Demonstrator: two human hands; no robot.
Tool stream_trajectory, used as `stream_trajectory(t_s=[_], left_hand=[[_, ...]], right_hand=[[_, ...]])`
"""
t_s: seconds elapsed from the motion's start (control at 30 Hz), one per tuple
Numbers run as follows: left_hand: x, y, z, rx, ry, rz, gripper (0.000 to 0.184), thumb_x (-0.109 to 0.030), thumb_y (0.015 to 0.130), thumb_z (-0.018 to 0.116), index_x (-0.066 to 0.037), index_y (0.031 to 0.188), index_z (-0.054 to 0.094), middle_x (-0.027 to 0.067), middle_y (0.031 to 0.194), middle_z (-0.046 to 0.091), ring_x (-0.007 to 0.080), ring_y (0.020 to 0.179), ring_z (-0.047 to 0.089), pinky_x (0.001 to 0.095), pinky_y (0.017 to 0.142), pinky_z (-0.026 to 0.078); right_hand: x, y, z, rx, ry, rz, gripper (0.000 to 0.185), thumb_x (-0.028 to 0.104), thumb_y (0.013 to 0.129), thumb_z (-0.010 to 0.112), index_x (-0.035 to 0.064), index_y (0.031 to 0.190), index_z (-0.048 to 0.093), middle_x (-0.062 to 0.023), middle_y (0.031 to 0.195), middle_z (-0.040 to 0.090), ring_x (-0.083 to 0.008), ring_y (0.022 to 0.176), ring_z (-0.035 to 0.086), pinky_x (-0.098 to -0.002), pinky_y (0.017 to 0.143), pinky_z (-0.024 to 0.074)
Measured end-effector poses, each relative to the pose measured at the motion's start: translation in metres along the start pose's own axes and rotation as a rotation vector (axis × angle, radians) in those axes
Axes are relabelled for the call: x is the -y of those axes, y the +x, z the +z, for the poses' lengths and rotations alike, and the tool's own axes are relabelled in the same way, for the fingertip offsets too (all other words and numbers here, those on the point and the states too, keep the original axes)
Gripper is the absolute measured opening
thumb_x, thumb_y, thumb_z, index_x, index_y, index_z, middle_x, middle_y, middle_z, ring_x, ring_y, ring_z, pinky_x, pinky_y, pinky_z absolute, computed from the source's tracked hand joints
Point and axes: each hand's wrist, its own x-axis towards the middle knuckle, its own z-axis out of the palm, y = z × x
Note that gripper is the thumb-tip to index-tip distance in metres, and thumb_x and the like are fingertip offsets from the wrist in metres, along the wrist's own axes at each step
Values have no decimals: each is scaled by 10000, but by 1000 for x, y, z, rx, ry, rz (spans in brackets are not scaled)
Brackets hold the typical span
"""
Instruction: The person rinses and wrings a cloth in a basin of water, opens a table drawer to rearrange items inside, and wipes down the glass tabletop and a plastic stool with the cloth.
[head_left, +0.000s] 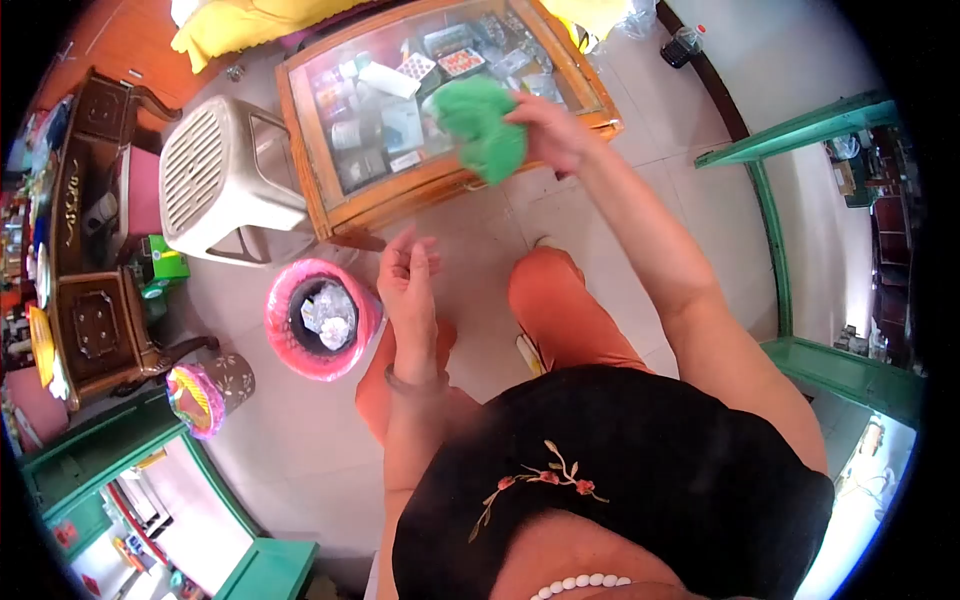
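In my right hand [552, 132] is a bunched green cloth [480, 125], gripped at its right side and held over the glass top of a wooden-framed display table [440, 205]. Motion smears the cloth slightly. Under the glass lie boxes, a white tube [389, 80] and blister packs [461, 62]. My left hand [408, 278] hangs in front of the table's near left corner, its fingers loosely bent and apart, holding nothing. Just left of it stands a pink-lined bin [283, 340] with crumpled plastic inside.
A white plastic stool [225, 180] stands against the table's left side. Further left are a dark carved wooden cabinet [95, 330] and a brown patterned bin [235, 382]. Green door frames [780, 250] rise at the right. A dark bottle [680, 48] stands on the floor at the back right.
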Motion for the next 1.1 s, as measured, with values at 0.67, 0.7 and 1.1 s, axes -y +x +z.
stream_trajectory(t_s=[0.67,0.7,1.1], left_hand=[[35,156,68,-56,1015,629,533,-186,902,585,33,1353,400,248,1317,479,387,1236,441,443,1031,327],[36,168,60,-60,1024,617,559,-191,907,568,35,1376,363,258,1343,451,409,1270,393,473,1066,275],[60,203,-38,-229,1566,491,633,-406,989,345,-63,1498,194,171,1554,182,353,1441,139,599,1115,25]], right_hand=[[-47,31,-164,-728,-1869,-146,602,300,947,466,38,1456,280,-146,1540,221,-296,1435,174,-471,1165,130],[-45,26,-165,-715,-1865,-145,597,293,947,469,37,1453,284,-145,1537,228,-293,1434,179,-474,1164,134],[-27,81,-200,-947,-1752,-112,618,345,962,456,-47,1413,297,-229,1497,264,-367,1410,210,-502,1143,183]])
